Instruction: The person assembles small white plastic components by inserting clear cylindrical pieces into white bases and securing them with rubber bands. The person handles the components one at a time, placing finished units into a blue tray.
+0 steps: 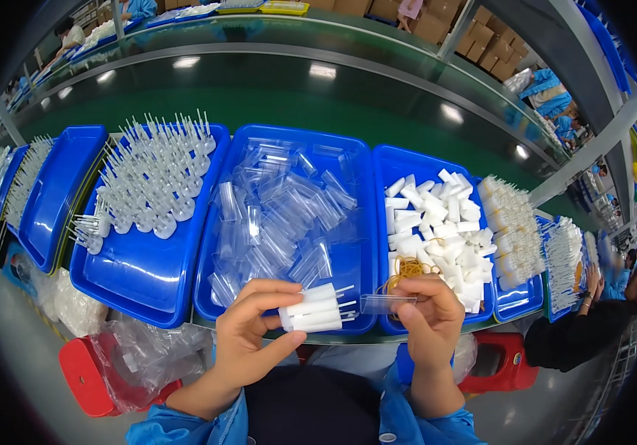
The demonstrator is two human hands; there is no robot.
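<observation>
My left hand (pixel 248 337) is closed around a bundle of white cylindrical pieces with thin white stems (pixel 314 308); the stems point right. Between the thumb and fingers of my right hand (pixel 433 315) is a clear plastic sleeve (pixel 379 302), its end close to the stems but apart from them. Behind my left hand, loose clear plastic sleeves (pixel 285 211) lie in a blue tray (pixel 363 245). Past my right hand, white plastic pieces (pixel 448 222) fill much of another blue tray (pixel 392 159), with tan rubber bands (pixel 411 268) at its near side.
A blue tray (pixel 140 293) on the left holds upright stemmed white parts (pixel 159 174). Bundled parts (pixel 511 230) stand at the right. Behind the trays runs a green conveyor belt (pixel 259 89). Red stools (pixel 84 374) are below, and a person in black (pixel 574 334) sits to the right.
</observation>
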